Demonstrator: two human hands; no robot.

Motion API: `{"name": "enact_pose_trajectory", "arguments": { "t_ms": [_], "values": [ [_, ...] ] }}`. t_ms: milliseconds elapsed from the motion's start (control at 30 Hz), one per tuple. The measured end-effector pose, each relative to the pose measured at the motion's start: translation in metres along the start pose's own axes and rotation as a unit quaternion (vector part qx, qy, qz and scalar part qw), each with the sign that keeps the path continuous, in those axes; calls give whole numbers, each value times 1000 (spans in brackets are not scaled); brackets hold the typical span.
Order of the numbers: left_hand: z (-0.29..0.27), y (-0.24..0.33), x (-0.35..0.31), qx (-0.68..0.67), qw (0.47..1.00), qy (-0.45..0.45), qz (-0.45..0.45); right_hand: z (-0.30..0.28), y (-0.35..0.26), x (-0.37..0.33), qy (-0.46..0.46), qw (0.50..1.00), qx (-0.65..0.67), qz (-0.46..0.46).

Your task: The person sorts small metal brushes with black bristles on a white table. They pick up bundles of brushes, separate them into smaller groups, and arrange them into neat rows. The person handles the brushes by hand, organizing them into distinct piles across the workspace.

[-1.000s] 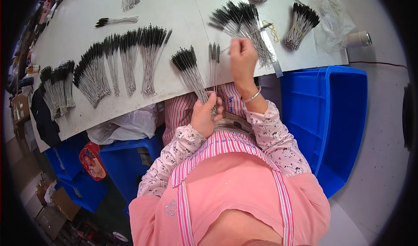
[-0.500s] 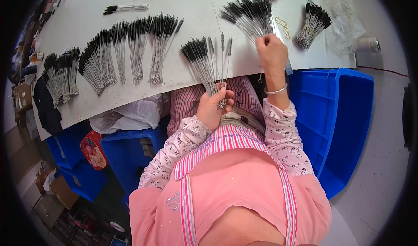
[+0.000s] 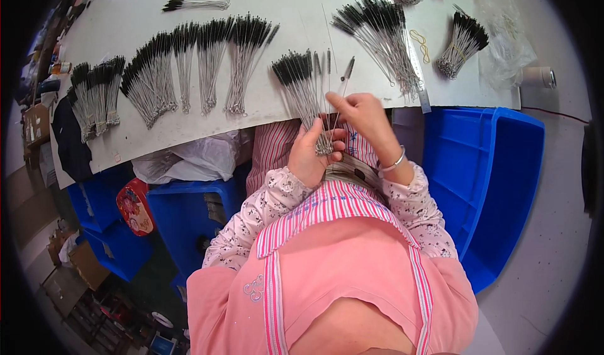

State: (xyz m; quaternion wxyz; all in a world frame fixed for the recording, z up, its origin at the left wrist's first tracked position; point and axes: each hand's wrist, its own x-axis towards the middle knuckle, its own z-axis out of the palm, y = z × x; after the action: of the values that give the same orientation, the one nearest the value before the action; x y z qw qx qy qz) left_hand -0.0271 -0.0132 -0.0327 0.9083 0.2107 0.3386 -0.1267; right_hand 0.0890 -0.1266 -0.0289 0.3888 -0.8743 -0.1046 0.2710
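My left hand [image 3: 306,159] is closed around the looped wire ends of a fanned bunch of straw brushes [image 3: 303,94]. Their black bristle heads point away from me, over the table's near edge. Close to its right side, my right hand [image 3: 365,114] has thumb and fingers pinched at the wire of a single straw brush [image 3: 344,81], which leans right of the bunch. The pinch itself is partly hidden. A loose pile of similar brushes [image 3: 384,37] lies on the table beyond my right hand, next to a metal ruler [image 3: 423,91].
Several brush groups [image 3: 211,66] lie along the table [image 3: 289,15] on the left. At the right are a tied brush bundle [image 3: 462,45], yellow rubber bands [image 3: 420,45] and clear plastic [image 3: 503,34]. Blue bins [image 3: 484,185] stand below the table's edge on both sides.
My right hand has come back from the loose brush pile to the bunch in my left hand, bringing a single brush. My left hand keeps its hold.
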Motion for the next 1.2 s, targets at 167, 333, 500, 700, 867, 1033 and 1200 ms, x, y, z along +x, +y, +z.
{"name": "enact_pose_trajectory", "arguments": {
  "t_ms": [167,333,500,700,867,1033,1200],
  "values": [
    [-7,-1,-2,30,999,-22,-26,30,-9,-9,-38,908,407,96],
    [-5,-2,-6,12,999,-20,-33,31,-10,-13,-9,881,454,133],
    [-5,-4,-5,38,999,13,-25,33,0,-14,4,851,507,134],
    [-5,-4,-3,41,999,12,-30,29,3,-16,7,866,485,120],
    [-2,-5,-5,48,998,30,-26,30,1,-16,27,863,490,119],
    [-4,-5,-4,46,998,25,-26,37,10,-9,39,862,495,104],
    [-4,-5,-5,56,997,33,-30,33,-10,-15,11,857,493,149]
  ]
}}
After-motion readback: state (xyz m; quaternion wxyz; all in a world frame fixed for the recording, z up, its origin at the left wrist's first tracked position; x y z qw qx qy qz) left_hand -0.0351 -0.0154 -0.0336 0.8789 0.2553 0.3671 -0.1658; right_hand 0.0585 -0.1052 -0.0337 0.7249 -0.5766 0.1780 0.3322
